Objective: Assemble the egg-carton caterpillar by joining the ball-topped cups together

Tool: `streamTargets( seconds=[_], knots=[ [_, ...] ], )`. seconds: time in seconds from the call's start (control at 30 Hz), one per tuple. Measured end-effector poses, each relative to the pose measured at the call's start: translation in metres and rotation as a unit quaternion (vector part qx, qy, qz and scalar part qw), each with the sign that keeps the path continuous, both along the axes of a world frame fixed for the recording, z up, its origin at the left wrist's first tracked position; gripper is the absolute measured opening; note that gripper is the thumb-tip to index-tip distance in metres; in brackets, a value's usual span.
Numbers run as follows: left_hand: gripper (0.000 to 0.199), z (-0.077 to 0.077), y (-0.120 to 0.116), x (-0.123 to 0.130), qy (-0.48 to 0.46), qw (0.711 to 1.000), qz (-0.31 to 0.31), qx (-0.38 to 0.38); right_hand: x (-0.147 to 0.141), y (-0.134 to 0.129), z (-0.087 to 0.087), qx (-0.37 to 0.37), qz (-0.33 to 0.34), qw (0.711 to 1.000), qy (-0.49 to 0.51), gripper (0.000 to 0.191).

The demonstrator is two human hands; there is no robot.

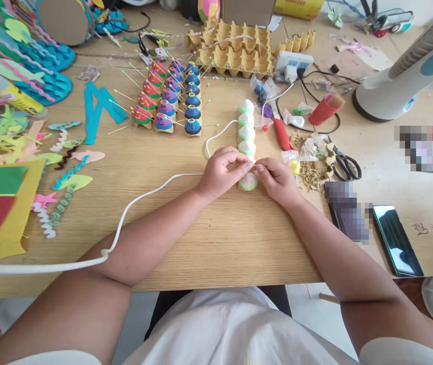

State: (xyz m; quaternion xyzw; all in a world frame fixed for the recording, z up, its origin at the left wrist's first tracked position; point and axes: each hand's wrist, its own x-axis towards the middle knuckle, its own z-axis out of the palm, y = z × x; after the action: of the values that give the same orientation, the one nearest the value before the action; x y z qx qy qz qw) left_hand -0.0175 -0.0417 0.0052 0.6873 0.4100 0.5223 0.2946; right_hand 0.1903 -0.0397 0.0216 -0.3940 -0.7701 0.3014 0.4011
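Note:
A column of white cones with pale green rims [246,134] stands on the wooden table in front of me. My left hand [226,171] is over the column's lower part from the left, thumb and forefinger pinched together. From the right, my right hand [277,178] meets it, its fingertips also pinched and nearly touching the left ones. What lies between the fingertips is too small to name. Nearest to me, just below both hands, sits the lowest white cone [247,181], with small yellow marks on it.
Painted egg-carton strips with thin sticks [166,99] stand beyond my left hand. A white cable [140,195] crosses my left arm. Scissors [347,165], a red roll [324,110], clay bags and a phone [396,241] lie right. Paper cutouts [7,203] cover the left.

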Motion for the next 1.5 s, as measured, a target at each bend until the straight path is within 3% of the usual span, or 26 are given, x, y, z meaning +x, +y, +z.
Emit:
streamTargets(
  seconds=[0.23, 0.37, 0.57, 0.8, 1.03, 1.3, 1.5],
  knots=[
    [0.017, 0.001, -0.001, -0.001, -0.01, 1.0, -0.015, 0.019, -0.001, 0.0, 0.001, -0.011, 0.008, 1.0, 0.005, 0.059],
    [0.022, 0.001, -0.001, -0.003, 0.002, 1.0, -0.004, 0.005, 0.0, 0.001, 0.001, -0.027, -0.019, 0.999, 0.004, 0.061],
    [0.015, 0.0, 0.0, -0.011, 0.094, 0.994, 0.035, 0.041, 0.0, 0.004, -0.002, -0.019, -0.056, 0.998, 0.027, 0.065],
    [0.01, 0.0, -0.001, -0.013, 0.147, 0.984, 0.049, 0.085, -0.003, 0.003, -0.001, -0.043, -0.057, 0.997, 0.034, 0.043],
    [0.01, 0.0, 0.0, -0.012, 0.134, 0.988, 0.043, 0.06, 0.001, 0.003, 0.0, -0.061, -0.014, 0.997, 0.044, 0.033],
    [0.01, 0.002, -0.001, -0.012, 0.106, 0.993, 0.032, 0.043, 0.005, 0.006, -0.003, -0.001, -0.003, 1.0, 0.018, 0.035],
    [0.01, 0.003, -0.002, -0.011, 0.122, 0.992, 0.028, 0.031, 0.005, 0.007, -0.007, 0.016, -0.002, 1.0, 0.012, 0.016]
  ],
)
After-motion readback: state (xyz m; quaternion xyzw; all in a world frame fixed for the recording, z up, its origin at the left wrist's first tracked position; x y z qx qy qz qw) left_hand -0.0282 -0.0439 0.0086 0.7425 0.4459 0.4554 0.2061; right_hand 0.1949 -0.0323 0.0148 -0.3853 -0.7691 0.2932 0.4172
